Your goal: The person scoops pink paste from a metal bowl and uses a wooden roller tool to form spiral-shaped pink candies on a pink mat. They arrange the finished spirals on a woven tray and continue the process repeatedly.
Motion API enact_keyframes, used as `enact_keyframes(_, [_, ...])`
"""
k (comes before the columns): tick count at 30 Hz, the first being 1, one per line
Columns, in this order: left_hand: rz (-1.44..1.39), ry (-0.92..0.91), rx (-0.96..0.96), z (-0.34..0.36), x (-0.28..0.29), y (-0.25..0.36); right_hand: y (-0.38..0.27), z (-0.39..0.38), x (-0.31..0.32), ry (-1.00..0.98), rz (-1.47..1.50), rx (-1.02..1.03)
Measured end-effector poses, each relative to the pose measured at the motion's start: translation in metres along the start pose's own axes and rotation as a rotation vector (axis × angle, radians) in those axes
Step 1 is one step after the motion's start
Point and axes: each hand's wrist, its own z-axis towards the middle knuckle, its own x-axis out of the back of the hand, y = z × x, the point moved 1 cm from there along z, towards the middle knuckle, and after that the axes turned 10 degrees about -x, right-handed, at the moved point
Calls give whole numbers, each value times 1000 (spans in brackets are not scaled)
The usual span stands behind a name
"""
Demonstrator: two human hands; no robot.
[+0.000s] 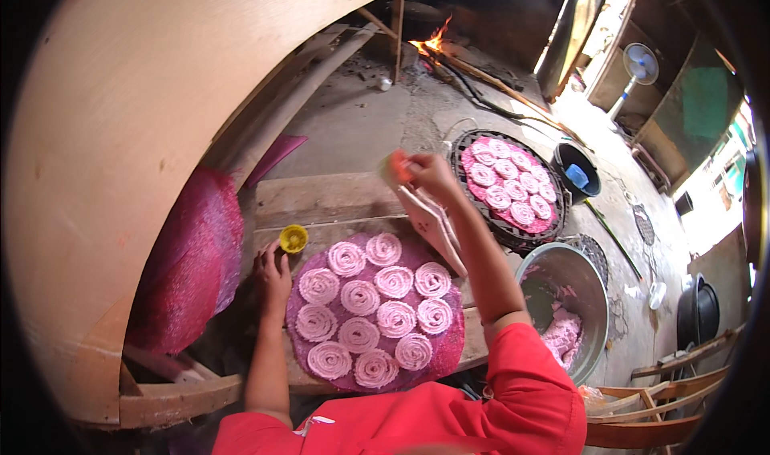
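Observation:
My right hand [429, 178] grips a small red-and-green object [397, 166], too small to make out, above the plank bench [313, 198]; a pale cloth item [429, 222] lies or hangs just below it. My left hand [274, 272] rests open at the left of the bench, fingertips close to a yellow cup-like mould [293, 238]. Between my arms, a round purple-pink sheet [373, 295] carries several pale pink coiled swirls [360, 334]. At my right sits a grey basin [593, 303] with pink paste [561, 339] inside.
Ahead right stands a black round tray [465, 206] of swirls beside a black bucket [585, 186]. A wood fire [437, 38] burns at the back; a fan [640, 64] stands right. A wooden board [120, 94] and pink sheets [184, 254] fill the left.

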Motion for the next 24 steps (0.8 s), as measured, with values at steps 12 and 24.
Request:
enact_keyframes(12, [34, -5, -13, -3, -8, -6, 149, 147, 152, 464, -551, -239])
enact_keyframes(24, [4, 30, 120, -6, -11, -8, 241, 156, 331, 974, -563, -438])
